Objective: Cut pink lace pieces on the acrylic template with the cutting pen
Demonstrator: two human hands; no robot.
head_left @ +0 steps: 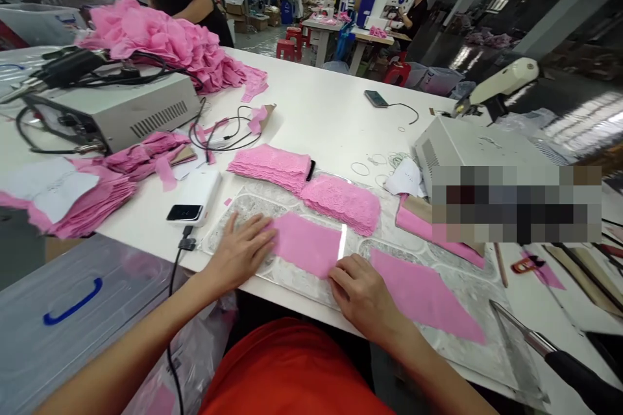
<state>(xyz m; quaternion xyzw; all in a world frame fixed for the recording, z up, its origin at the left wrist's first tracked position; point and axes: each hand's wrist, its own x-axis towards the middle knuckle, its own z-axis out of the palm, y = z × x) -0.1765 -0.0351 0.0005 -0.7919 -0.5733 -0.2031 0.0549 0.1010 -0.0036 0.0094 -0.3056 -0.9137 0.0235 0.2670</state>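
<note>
A flat pink fabric piece (307, 241) lies on the grey marbled board (282, 277) in front of me. My left hand (243, 248) rests flat with fingers spread, its fingertips on the piece's left edge. At the lower right corner, my right hand (363, 292) has its fingers curled together on the fabric, beside a narrow white strip (342, 243). To the right, a second pink piece (423, 295) lies flat on the board. Just beyond my hands sit two stacks of pink lace-like pieces, a left stack (270, 167) and a right stack (341, 203).
A black-handled tool with a metal tip (530, 337) lies at the right. A white power bank (197, 198) with a cable stands left. Grey boxes, one left (141, 110) and one right (467, 155), flank the table. A pink fabric heap (160, 39) lies behind; co-workers are farther off.
</note>
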